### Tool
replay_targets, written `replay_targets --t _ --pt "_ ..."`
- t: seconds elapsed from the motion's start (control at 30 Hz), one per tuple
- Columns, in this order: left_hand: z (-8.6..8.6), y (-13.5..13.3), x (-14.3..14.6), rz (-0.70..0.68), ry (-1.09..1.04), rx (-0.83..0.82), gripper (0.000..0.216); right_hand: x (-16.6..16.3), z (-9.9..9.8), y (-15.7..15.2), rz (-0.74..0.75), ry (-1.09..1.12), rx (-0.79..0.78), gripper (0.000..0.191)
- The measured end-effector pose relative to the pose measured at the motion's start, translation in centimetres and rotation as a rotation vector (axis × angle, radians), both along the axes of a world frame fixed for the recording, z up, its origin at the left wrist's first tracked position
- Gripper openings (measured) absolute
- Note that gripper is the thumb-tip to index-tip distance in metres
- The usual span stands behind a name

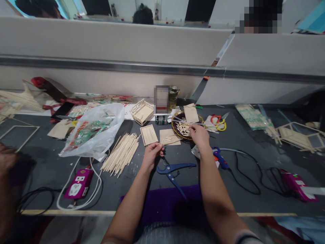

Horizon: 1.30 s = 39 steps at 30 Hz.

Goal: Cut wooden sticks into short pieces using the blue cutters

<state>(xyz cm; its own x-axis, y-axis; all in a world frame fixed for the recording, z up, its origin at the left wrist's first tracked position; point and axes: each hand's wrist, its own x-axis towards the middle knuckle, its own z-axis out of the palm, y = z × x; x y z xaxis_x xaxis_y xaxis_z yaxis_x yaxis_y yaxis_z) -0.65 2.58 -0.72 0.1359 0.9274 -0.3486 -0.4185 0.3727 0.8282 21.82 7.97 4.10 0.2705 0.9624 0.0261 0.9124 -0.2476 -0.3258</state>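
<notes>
Nearest the camera, at the bottom edge of the head view, is the person's striped clothing [162, 234], with two bare forearms reaching forward from either side of it. Just beyond it a purple cloth [157, 203] lies at the near edge of a dark table [243, 135]. Farther in, a blue cutter [175, 168] lies between the forearms, its handles spread. The left hand [153, 151] is just beyond the cutter's left end, fingertips drawn together in a pinch; whether they grasp a stick cannot be told. The right hand [201, 135] is farther away, fingers bent over the short sticks [182, 129], which are heaped in a round, yellow-rimmed basket [177, 134] right of centre; whether it has taken one is also unclear. Between the hands, on the far side, lies a thin board [164, 132] with a few small sticks on it. To its left is a flat framed panel of sticks [149, 135], then a loose spread of long sticks [122, 154]. Beyond the panel stands a small railed tray [145, 115]. Farther left is a white plastic bag [96, 132], with a magenta power box [79, 183] nearer. Right of the basket are scissors [221, 124], with a blue glue gun [220, 158] nearer. At the far left edge is another person's hand [7, 157].
</notes>
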Motion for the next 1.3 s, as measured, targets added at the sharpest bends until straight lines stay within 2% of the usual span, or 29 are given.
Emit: replay_targets --t 0.23,0.4,0.53,0.77,0.93,1.03,1.3 --pt "0.1 0.0 0.2 0.009 0.022 -0.016 0.039 -1.5 -1.1 3.3 0.129 -0.128 -0.120 0.029" --pt "0.1 -0.1 0.1 0.002 0.006 -0.017 0.039 -2.8 -1.6 4.7 0.138 -0.189 -0.221 0.031" --pt "0.1 0.0 0.0 0.020 0.001 -0.013 0.039 -2.5 -1.7 4.4 0.107 -0.211 -0.235 0.033" --pt "0.0 -0.1 0.0 0.014 -0.004 -0.006 0.038 -1.4 -1.7 3.4 0.092 -0.153 -0.150 0.028" --pt "-0.1 0.0 -0.1 0.016 0.007 -0.007 0.038 -1.5 -1.5 3.4 0.188 -0.121 -0.227 0.023" --pt "-0.3 0.1 -0.1 0.009 0.013 -0.003 0.037 -1.6 -1.4 3.4 0.178 -0.139 -0.267 0.023" --pt "-0.8 0.2 0.0 0.002 0.017 0.014 0.036 -1.8 -1.7 3.5 0.166 -0.192 -0.252 0.029"
